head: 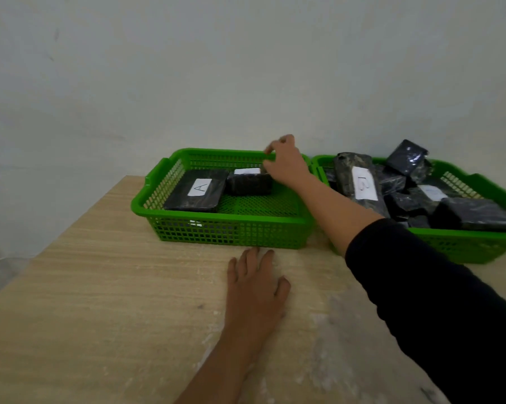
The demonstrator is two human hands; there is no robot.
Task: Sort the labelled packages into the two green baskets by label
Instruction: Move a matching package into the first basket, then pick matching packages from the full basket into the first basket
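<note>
**Left basket barely started, right basket piled high**

Your left hand (256, 282) lies nearest the camera, flat on the wooden table (100, 301) with fingers spread, holding nothing, just short of the left basket (231, 231). Further out, your right hand (285, 163) reaches across to that basket's far side, fingers loosely curled above the second package (248, 183); whether they pinch it or have let go, you can't tell from this angle. Beside it sits the package marked A (194, 195), flat on the basket floor, white label up. Two packages there, so plenty left, by my judgement. The right basket (464, 243) holds a jumbled heap, with a package marked B (359, 186) leaning on top. All are dark, glossy wraps with white paper labels; several labels are hidden or blurred.
</note>
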